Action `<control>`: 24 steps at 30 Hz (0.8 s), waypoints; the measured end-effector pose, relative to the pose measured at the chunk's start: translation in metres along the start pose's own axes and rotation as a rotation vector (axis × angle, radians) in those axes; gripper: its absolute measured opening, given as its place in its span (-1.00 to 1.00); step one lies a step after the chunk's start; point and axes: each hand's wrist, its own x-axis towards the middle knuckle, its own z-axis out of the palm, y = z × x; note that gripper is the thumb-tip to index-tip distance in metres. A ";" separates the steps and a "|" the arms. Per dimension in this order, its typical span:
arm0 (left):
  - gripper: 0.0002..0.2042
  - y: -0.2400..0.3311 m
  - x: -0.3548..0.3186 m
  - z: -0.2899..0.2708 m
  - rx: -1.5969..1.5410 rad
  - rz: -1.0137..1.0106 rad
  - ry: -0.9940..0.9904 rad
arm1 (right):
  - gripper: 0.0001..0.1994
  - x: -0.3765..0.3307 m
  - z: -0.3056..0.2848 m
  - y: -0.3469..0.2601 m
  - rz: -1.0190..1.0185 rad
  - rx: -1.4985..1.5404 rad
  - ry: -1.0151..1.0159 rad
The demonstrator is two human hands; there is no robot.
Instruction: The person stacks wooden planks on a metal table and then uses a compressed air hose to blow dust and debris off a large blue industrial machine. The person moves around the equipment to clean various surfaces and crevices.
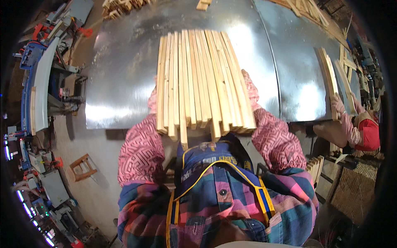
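A wide row of pale wooden strips [198,78] lies side by side in front of me, with near ends that stick out unevenly past the table edge. My left hand [153,100] presses against the row's left side, mostly hidden by the strips. Along the right side rests my right hand [249,86], gripping the row from there; its fingers are largely out of sight. Together the two hands clasp the bundle between them. Pink patterned sleeve covers reach down both forearms. Beneath the strips is a shiny metal-topped table [120,82].
More wood pieces [124,7] are piled at the table's far left. A co-worker in red headwear [367,134] handles long strips [328,78] at the right. Machinery [37,91] lines the left, and a small wooden stool [82,167] stands on the floor.
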 end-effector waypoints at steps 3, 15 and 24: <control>-0.28 -0.046 0.013 -0.017 1.421 0.101 -0.317 | -0.33 -0.019 0.024 0.051 -0.192 -0.485 -0.304; -0.50 -0.107 -0.015 -0.003 -0.211 -0.258 0.082 | -0.52 -0.050 0.072 0.056 0.606 0.336 -0.131; -0.54 -0.099 -0.016 -0.004 -0.429 -0.135 0.218 | -0.52 -0.026 0.134 0.154 0.672 0.487 -0.031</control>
